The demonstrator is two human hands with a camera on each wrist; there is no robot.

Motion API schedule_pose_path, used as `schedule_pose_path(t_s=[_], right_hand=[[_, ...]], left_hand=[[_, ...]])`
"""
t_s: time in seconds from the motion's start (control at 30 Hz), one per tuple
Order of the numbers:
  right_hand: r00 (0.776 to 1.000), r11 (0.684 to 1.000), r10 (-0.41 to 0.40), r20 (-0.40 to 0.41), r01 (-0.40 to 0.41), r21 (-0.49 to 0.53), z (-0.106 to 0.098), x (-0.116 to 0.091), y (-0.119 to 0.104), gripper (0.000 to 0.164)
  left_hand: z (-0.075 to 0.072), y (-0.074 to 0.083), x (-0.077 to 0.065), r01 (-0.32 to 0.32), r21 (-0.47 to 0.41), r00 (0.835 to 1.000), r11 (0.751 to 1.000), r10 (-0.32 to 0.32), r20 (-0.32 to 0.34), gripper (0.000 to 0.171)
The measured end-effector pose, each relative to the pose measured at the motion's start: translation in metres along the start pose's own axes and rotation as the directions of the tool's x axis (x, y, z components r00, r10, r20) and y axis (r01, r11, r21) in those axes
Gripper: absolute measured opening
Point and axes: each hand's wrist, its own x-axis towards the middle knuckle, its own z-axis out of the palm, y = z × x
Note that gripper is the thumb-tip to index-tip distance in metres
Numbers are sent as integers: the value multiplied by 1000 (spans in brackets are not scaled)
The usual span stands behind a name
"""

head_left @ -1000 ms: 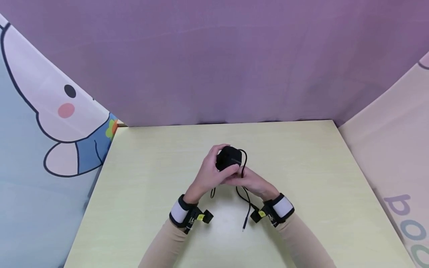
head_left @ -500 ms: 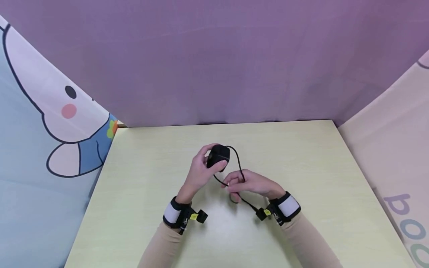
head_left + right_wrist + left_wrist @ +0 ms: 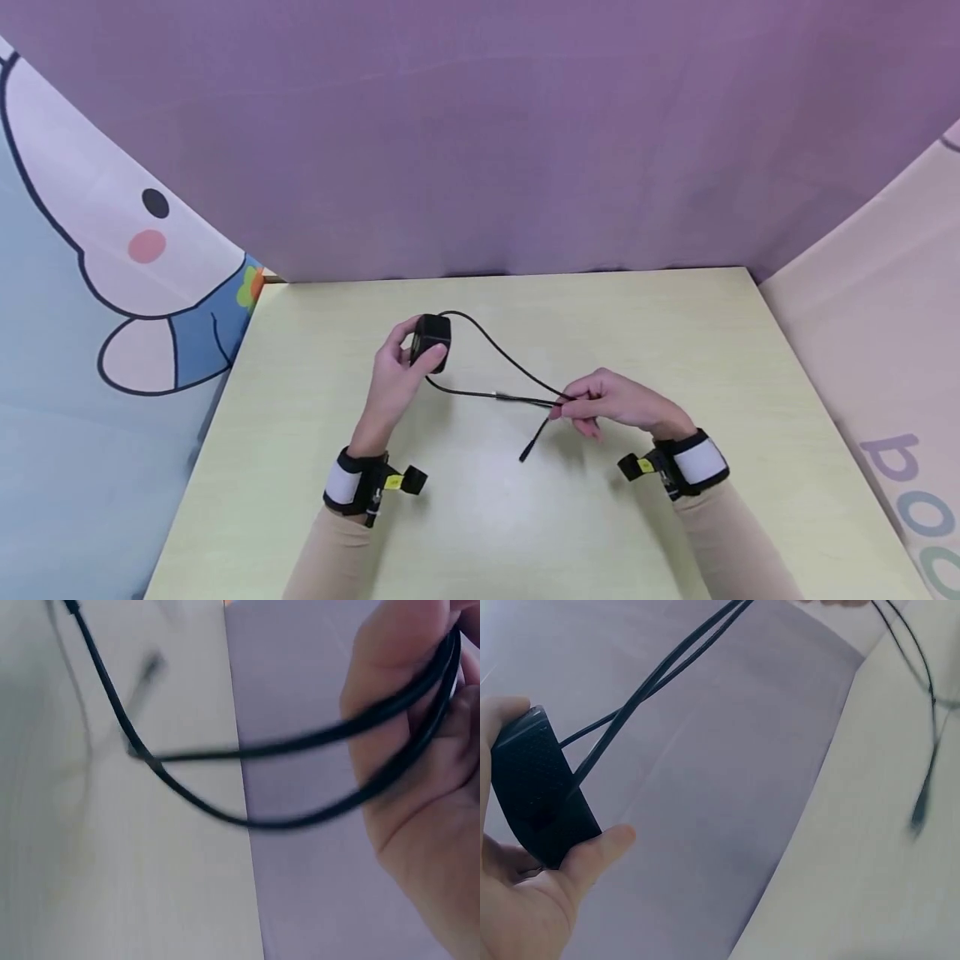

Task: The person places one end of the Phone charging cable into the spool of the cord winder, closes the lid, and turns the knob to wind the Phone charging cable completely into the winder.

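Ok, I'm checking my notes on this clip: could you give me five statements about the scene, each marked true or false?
1. The left hand holds a black block. True.
2. The right hand holds nothing. False: the right hand grips a black cable.
3. A purple backdrop stands behind the table. True.
4. The table is dark blue. False: the table is pale.
5. Both arms wear wrist straps. True.

The left hand (image 3: 529, 907) grips a black adapter (image 3: 544, 784) at left. Two cords (image 3: 635, 702) cross near it. A blurred connector (image 3: 921, 806) hangs at right.
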Motion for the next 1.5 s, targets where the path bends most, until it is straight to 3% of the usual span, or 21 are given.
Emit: schedule_pose_path(t_s=[0.4,0.73,1.0,1.2,1.5], right_hand=[[996,991,51,-78,-60,-121,-30,-36,0,24],[991,988,56,-126,-73,-137,-57,-76,16,20],[983,988,17,-181,-44,-148,-71,-94,32,26],[953,989,35,-302,-76,-123,-76,-109,38,22],[864,987,41,-503,-112,-112,-76,-121,42,34]], left_hand=[[-27,-6,-2,18,-78,995,997,-26,-98,53],[-52,-14,-7,43,-64,988,997,-52,-147,52],[-62,-19,-9,85,-40,981,996,-91,-168,53],[-67,-20,-10,80,-61,977,995,-90,-191,52],[-65,-25,-9,82,-86,977,993,-97,-188,51]])
